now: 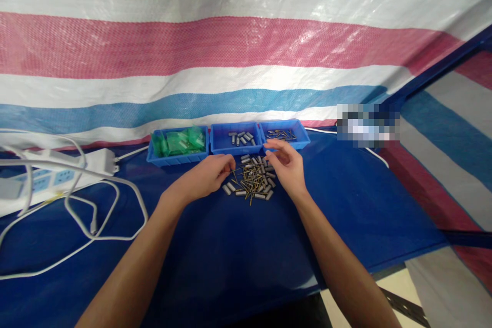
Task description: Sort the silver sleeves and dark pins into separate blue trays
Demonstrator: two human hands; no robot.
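A mixed pile of brass-coloured screws or pins (251, 177) and short grey metal cylinders (260, 196) lies on the blue table cover. At the pile's left edge is my left hand (209, 174), its thumb and fingers pinched together. A thin dark piece shows by those fingertips, too small to name surely. On the right, my right hand (289, 168) hovers over the pile's edge with thumb and forefinger apart. Behind the pile, the middle blue bin (221, 146) contains several grey cylinders, and the right blue bin (302, 138) contains several thin screws or pins.
The left blue bin (179, 158) holds green plastic packets (182, 141). White power strips (96, 161) and looped white cables (134, 233) occupy the table's left side. A striped tarp (230, 46) rises behind the bins. A blurred object (367, 128) stands at the right rear.
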